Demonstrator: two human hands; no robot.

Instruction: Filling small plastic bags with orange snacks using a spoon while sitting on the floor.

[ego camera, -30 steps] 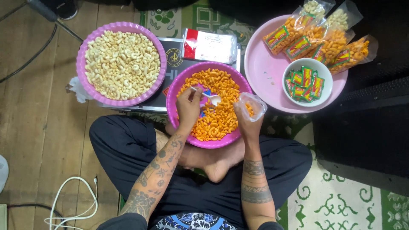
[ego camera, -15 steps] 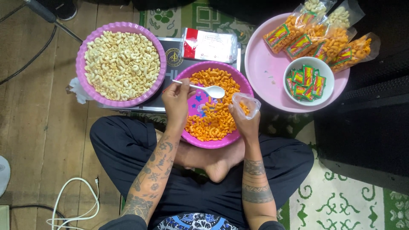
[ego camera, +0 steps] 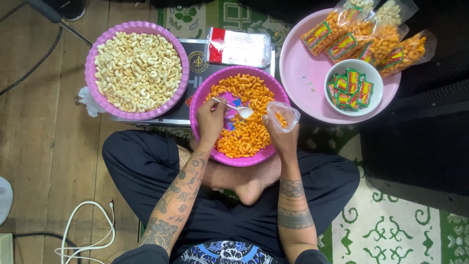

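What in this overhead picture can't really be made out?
- Left hand: its grip on the white spoon is hidden by its own back.
- Clear bag: how full it is, behind the right hand.
- Filled bags: cut off by the top edge.
- Green packets: print too small.

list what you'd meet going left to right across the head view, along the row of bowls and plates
purple bowl of pale puffed snacks → red and white packet → purple bowl of orange snacks → pink plate → white bowl of small green and red packets
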